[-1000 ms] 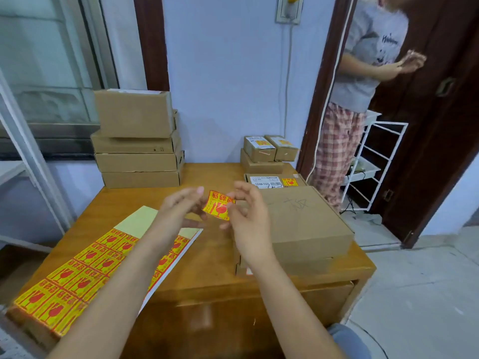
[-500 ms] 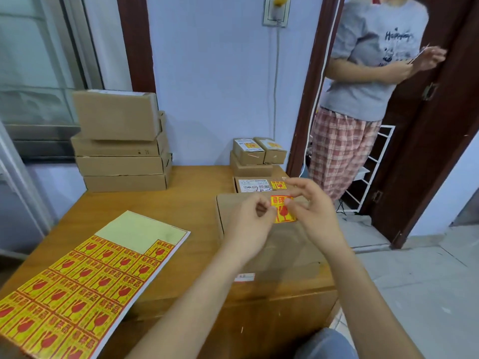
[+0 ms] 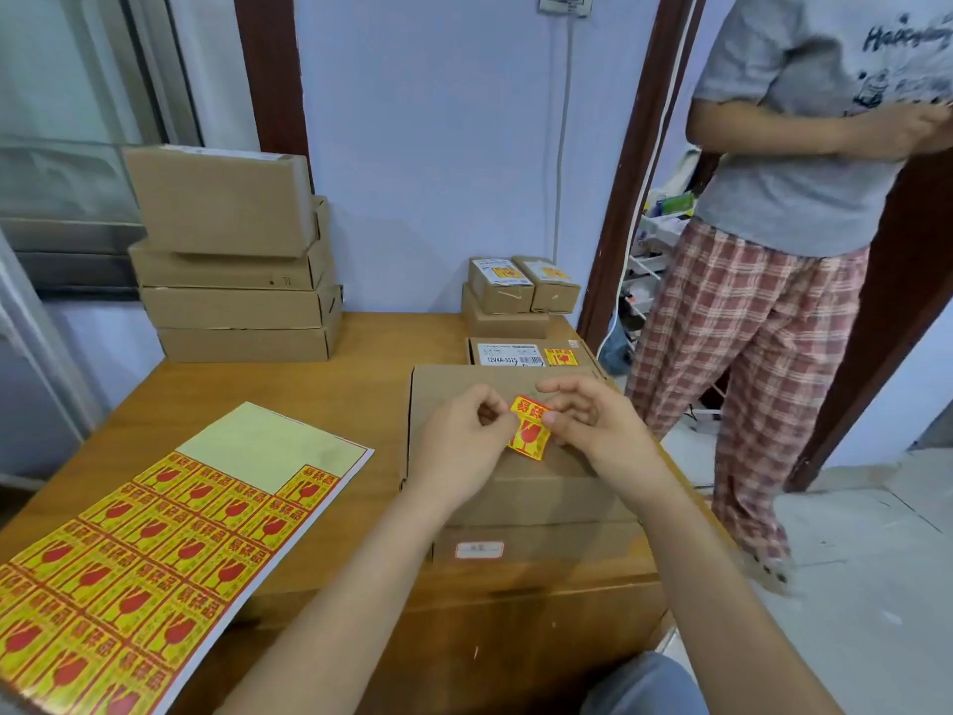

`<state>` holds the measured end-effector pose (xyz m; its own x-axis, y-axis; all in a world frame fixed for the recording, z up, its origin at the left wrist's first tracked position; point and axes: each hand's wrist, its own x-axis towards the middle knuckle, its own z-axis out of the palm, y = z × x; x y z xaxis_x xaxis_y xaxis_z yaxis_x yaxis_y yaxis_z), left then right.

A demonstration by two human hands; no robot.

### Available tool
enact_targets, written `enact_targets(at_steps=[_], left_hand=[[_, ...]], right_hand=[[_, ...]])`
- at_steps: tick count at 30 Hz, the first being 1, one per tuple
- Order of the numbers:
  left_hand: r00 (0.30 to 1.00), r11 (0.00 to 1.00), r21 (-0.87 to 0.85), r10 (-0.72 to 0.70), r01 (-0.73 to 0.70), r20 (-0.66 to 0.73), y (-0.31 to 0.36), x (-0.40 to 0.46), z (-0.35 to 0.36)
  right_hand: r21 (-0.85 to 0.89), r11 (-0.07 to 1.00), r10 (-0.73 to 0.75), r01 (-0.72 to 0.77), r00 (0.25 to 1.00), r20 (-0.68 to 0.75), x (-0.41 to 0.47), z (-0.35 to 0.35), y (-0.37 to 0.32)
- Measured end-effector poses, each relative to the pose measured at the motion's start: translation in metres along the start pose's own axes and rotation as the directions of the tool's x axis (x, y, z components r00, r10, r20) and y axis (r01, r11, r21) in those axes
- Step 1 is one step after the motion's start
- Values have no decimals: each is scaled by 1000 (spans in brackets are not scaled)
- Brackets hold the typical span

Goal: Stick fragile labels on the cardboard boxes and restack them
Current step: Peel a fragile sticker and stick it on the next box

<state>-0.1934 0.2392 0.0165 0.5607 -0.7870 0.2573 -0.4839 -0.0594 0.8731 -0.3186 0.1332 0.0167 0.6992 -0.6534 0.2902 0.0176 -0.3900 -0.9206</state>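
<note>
A yellow-and-red fragile label (image 3: 528, 428) is held just above the top of a large cardboard box (image 3: 454, 389) at the table's right side. My left hand (image 3: 459, 446) pinches the label's left edge. My right hand (image 3: 588, 423) pinches its right edge with thumb and forefinger. That box lies on another box (image 3: 557, 544) with a small white tag. Behind it sit a labelled box (image 3: 526, 350) and three small boxes (image 3: 515, 296), two bearing labels. A sheet of fragile labels (image 3: 154, 554) lies at the front left. A stack of several unlabelled boxes (image 3: 232, 260) stands at the back left.
A person in a grey shirt and plaid trousers (image 3: 763, 301) stands in the doorway close to the table's right edge. The wooden table (image 3: 330, 394) has bare surface in its middle. A window frame (image 3: 51, 198) is on the left.
Both hands carried the label from over the table's middle to the right, above the large box, and lowered it toward the box top. The view turned right.
</note>
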Motion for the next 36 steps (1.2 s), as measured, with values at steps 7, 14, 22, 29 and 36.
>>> enact_targets(at_steps=[7, 14, 22, 29, 36], left_hand=[[998, 999, -31, -19, 21, 65, 0, 13, 0], [998, 989, 146, 20, -28, 60, 12, 27, 11], [996, 970, 232, 49, -66, 77, 6, 30, 14], [997, 947, 317, 32, -52, 67, 0, 33, 18], [988, 876, 461, 95, -142, 123, -2, 32, 20]], right_hand=[[54, 998, 30, -27, 998, -51, 6, -7, -1], [-68, 997, 29, -40, 986, -166, 16, -19, -3], [-140, 989, 24, -51, 982, -189, 21, -17, 2], [-271, 959, 33, -84, 981, -189, 21, -15, 7], [-358, 931, 3, -66, 985, -172, 20, -12, 11]])
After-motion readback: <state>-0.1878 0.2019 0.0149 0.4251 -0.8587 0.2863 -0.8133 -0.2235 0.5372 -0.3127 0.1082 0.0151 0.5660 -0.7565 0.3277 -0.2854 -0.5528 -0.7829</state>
